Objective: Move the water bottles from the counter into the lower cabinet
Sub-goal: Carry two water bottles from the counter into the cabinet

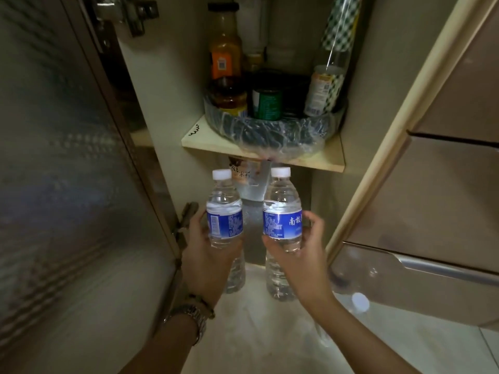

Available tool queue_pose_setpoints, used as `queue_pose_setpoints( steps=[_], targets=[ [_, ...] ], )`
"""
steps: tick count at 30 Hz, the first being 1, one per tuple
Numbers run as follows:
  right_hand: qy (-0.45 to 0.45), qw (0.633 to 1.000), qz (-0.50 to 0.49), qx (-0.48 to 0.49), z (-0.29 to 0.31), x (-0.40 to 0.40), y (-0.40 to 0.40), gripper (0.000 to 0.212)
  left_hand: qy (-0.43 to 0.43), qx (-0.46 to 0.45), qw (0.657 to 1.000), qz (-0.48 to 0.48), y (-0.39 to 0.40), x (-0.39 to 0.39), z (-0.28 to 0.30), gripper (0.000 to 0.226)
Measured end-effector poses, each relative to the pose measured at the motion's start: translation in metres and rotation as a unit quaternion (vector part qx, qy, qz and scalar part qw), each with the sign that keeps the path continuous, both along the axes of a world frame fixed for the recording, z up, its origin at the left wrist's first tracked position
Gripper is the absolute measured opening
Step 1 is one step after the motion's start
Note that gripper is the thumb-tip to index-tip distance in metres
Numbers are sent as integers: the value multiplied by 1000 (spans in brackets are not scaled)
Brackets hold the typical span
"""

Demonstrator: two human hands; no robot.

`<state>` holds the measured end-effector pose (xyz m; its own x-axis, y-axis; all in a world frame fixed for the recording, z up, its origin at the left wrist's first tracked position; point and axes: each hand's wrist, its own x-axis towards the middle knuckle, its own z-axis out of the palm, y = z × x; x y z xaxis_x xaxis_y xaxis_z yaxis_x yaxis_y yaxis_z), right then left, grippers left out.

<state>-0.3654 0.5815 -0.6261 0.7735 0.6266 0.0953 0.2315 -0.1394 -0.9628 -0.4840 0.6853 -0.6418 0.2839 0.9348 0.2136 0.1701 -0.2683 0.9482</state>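
Head view, looking down into an open lower cabinet (334, 211). Two water bottles held upright side by side at the cabinet mouth, long axes vertical, white caps up, just below the front edge of the shelf (270, 155). Left bottle (224, 211) and right bottle (282, 214): clear ribbed plastic, water inside, blue wrap labels, the right one with white Chinese characters. Left hand (208, 255) curled closed around the left bottle at label height, thumb on the front; metal watch (193, 317) on that wrist. Right hand (302, 255) wrapped closed around the right bottle, fingers at the label's right edge. Bottles near each other, not touching. On the shelf above, a round tray (270, 130) covered in crinkled clear film, carrying jars, a green can (267, 102) and a tall sauce bottle (224, 49). Frosted ribbed-glass door (67, 184) swung open at left; glossy drawer fronts (445, 211) at right.
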Motion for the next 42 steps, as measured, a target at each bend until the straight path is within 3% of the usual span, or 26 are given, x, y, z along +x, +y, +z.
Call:
queue_pose_setpoints(
  steps=[5,11,19,28,42],
  targets=[
    [-17,1000,-3,0,-29,14,21,79,27,42,999,-8,19,13,-24,68],
    [-32,999,-9,23,-52,38,41,79,-42,25,999,-7,42,42,-30,65],
    [-45,996,-51,58,-80,62,65,77,-67,60,995,-34,76,76,-43,75],
    [-45,995,-36,78,-100,69,80,75,-104,36,993,-46,85,86,-85,76],
    [-40,995,-30,82,-111,70,92,79,-89,22,993,-79,95,87,-93,81]
  ],
)
